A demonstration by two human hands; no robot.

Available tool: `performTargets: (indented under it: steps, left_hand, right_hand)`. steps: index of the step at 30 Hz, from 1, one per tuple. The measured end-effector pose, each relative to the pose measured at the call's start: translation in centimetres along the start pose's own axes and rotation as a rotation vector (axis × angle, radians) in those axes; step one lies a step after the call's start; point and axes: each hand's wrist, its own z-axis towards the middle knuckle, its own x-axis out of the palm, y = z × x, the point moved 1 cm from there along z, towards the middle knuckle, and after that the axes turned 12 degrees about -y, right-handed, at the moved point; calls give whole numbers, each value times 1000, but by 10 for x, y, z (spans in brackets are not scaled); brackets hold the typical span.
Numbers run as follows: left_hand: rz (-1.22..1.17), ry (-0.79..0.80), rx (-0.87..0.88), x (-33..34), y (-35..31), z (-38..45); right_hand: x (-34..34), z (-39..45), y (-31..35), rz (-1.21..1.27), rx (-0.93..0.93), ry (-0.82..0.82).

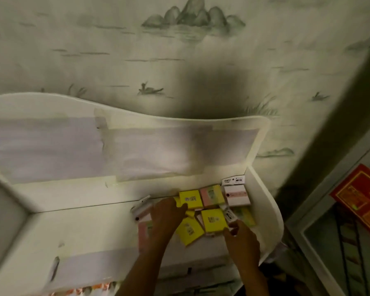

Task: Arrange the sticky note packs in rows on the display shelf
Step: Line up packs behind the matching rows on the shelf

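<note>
Both hands work among a loose cluster of sticky note packs at the right end of the white display shelf [73, 231]. On the left hand [167, 214] the fingers curl down onto the pile, their tips against the lower left edge of a square yellow sticky note pack [190, 199] lying near the back panel; whether they actually pinch it I cannot tell, since the frame is dim and blurred. The right hand [241, 242] reaches in from the front with its fingers bent, the thumb touching the lower right corner of a second square yellow pack [214, 220], which sits just ahead and to the left of that hand. Whether it grips the pack or only touches it is not clear.

A third yellow pack [189, 230] lies tilted between the two forearms, near the shelf's front. Behind the second pack, a pink pack with a yellow-green edge [212, 195] lies just beside the first yellow one. To its right, a pale white-and-pink pack [236, 195] rests in the shelf's back right corner. Further pinkish packs show partly under the left hand.

Pale paper sheets [51, 146] are taped across the shelf's back panel. Wallpaper printed with ink-wash mountains [192, 18] rises behind the shelf.
</note>
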Motion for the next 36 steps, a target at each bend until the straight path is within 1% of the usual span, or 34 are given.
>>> performTargets:
  steps: [5,9,14,18,20,23,27,30,33,36]
  left_hand:
    - [16,-23,-96,30,-16,18]
    - [51,-38,-97,42,-22,22]
    - [-52,-94,-144,52,-21,22]
    - [-81,-161,-172,48,-26,21]
    - [-193,-190,-197,49,-26,23]
    - [-520,-193,-265,49,-24,20]
    - [-699,-177,-368,45,-21,19]
    - [-896,-144,-444,41,-12,15]
    - [-1032,-122,-487,30,-3,4]
    - [-1176,-137,-565,13,3,-9]
  right_hand:
    - [4,19,-14,-47,-6,60]
    - [7,31,-22,-46,25,83]
    - [12,40,-27,-61,24,102]
    - [15,44,-22,-104,54,141]
    - [17,45,-20,-119,65,163]
    - [19,46,-18,-128,74,188]
    - [26,45,-16,-126,64,163]
    - [31,44,-16,-125,82,154]
    - [34,46,-20,-49,129,152]
    - [40,53,-28,125,205,215]
